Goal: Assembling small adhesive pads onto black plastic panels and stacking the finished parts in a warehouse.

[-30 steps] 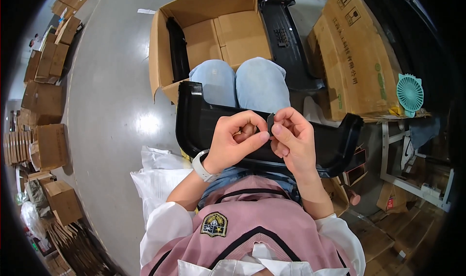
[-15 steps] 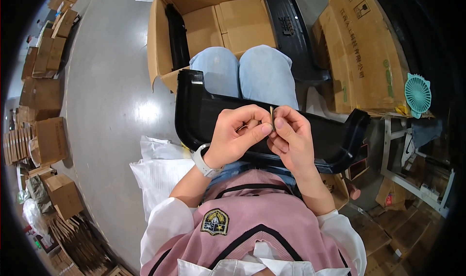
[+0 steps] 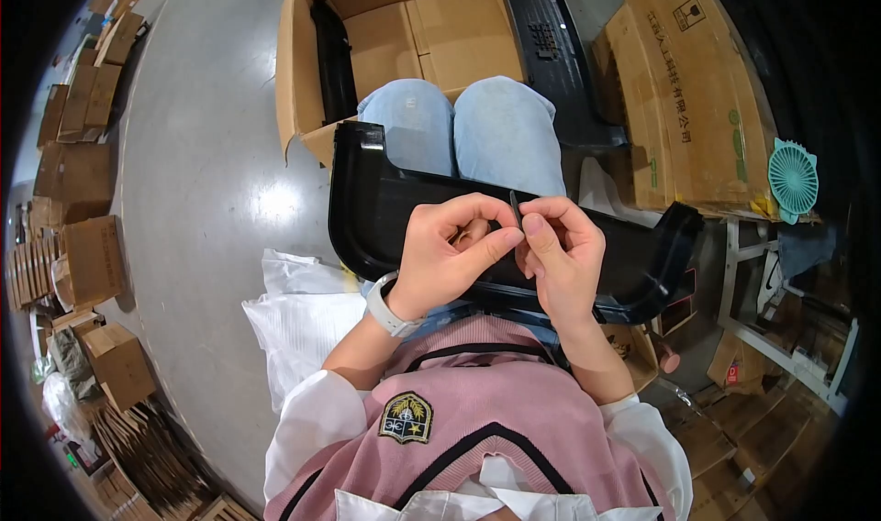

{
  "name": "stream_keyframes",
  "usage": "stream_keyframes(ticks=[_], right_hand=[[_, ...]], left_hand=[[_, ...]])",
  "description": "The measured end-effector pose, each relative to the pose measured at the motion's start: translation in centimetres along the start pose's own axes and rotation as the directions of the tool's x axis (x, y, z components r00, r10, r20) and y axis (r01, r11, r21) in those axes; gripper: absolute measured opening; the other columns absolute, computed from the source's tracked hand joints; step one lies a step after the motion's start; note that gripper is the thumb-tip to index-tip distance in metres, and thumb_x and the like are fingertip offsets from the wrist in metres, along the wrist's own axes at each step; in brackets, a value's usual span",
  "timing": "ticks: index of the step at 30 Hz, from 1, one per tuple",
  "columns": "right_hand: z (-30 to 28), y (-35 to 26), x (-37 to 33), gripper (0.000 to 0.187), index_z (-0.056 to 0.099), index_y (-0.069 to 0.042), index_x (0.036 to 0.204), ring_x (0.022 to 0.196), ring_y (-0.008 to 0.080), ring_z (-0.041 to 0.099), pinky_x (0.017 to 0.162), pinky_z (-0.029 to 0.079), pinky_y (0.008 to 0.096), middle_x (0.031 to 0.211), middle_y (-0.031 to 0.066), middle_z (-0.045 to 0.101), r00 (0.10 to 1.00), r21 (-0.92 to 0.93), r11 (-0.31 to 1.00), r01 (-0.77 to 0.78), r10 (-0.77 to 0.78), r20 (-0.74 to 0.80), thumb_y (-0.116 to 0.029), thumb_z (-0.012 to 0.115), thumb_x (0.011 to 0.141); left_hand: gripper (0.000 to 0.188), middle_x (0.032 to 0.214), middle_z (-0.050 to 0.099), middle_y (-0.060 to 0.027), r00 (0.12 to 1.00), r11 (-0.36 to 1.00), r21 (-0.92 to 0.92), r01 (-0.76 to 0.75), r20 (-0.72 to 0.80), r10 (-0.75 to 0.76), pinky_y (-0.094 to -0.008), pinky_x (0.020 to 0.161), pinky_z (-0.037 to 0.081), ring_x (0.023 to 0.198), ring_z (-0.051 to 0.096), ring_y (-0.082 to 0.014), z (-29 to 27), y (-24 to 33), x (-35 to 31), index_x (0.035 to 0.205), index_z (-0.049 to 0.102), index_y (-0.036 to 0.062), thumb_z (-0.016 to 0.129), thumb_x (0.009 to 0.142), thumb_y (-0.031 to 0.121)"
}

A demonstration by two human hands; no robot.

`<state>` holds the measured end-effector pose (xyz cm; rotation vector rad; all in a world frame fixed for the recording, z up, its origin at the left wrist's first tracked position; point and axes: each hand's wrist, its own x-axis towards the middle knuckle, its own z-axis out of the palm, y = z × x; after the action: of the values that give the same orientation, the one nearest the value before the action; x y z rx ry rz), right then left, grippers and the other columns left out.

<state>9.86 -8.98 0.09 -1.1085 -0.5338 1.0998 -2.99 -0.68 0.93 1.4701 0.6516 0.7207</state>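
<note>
A small, thin dark strip (image 3: 515, 207) is pinched between the fingertips of both hands; its exact kind is too small to tell. My left hand (image 3: 456, 246), with a pale watch at the wrist, closes thumb and forefinger on it from one side. My right hand (image 3: 562, 248) grips it from the other, its fingers curled. Just beneath both hands, a long glossy black plastic panel (image 3: 395, 218) with upturned, curved ends lies across my lap. The hands hide part of the panel's middle.
Beyond my knees stands an open cardboard box (image 3: 385, 49) with a black part inside. Another black panel (image 3: 564, 81) leans right of it. A large carton (image 3: 684, 99) and a teal fan-shaped item (image 3: 791, 180) are at the right. White plastic wrapping (image 3: 303, 315) lies at the left.
The strip has turned between my fingers, showing a dark face instead of a yellowish one. My right hand has shifted slightly right, its fingers more curled.
</note>
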Motion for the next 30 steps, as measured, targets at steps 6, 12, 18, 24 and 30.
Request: stream_keyframes(ticks=[6,12,18,24,30], right_hand=[[0.2,0.3,-0.2,0.019,0.062,0.002,0.094,0.049,0.0040,0.046,0.044,0.035,0.0184,0.067,0.0029,0.059,1.000,0.033,0.999,-0.004,0.004,-0.014,-0.015,0.063,0.088],[0.1,0.4,-0.1,0.018,0.062,0.002,0.094,0.050,0.0041,0.046,0.044,0.035,0.0185,0.068,0.0031,0.059,1.000,0.037,0.999,-0.002,0.003,-0.018,-0.015,0.063,0.089],[0.2,0.4,-0.2,0.018,0.062,0.002,0.094,0.051,0.0041,0.046,0.045,0.034,0.0182,0.069,0.0018,0.058,0.998,-0.012,0.999,0.043,-0.044,-0.048,-0.015,0.063,0.088],[0.2,1.1,-0.2,0.015,0.062,0.002,0.092,0.053,0.0030,0.046,0.046,0.033,0.0175,0.073,-0.0001,0.057,0.984,-0.178,0.974,0.137,-0.154,-0.088,-0.011,0.064,0.087],[0.3,0.9,-0.1,0.011,0.062,0.003,0.091,0.062,0.0056,0.052,0.054,0.040,0.0188,0.078,0.0025,0.060,0.972,-0.277,0.942,0.188,-0.219,-0.084,-0.007,0.064,0.086]], left_hand=[[0.008,0.053,0.038,0.0078,0.999,1.000,0.016,-0.021,-0.032,0.022,-0.0189,0.045,0.019,0.049,0.028,0.0001,0.2,-0.1,-0.2,0.082,0.065,-0.0005,0.070,0.077,0.003],[0.008,0.050,0.034,0.0084,0.999,0.999,-0.029,0.031,-0.017,-0.031,-0.0196,0.045,0.020,0.048,0.027,0.0000,0.3,-0.1,-0.1,0.085,0.065,0.0014,0.067,0.078,0.005],[0.008,0.050,0.034,0.0089,0.999,0.998,-0.046,0.038,-0.021,-0.039,-0.0193,0.045,0.020,0.048,0.027,0.0008,0.4,-0.4,-0.1,0.085,0.065,0.0016,0.067,0.077,0.004],[0.007,0.049,0.034,0.0091,0.997,0.996,-0.039,0.076,-0.032,-0.077,-0.0192,0.045,0.021,0.049,0.027,0.0008,0.4,-0.7,-0.1,0.083,0.065,0.0021,0.067,0.077,0.004],[0.006,0.049,0.033,0.0092,0.994,0.994,-0.058,0.093,-0.046,-0.095,-0.0189,0.046,0.021,0.049,0.027,0.0008,0.5,-0.9,0.0,0.081,0.065,0.0029,0.068,0.076,0.004]])
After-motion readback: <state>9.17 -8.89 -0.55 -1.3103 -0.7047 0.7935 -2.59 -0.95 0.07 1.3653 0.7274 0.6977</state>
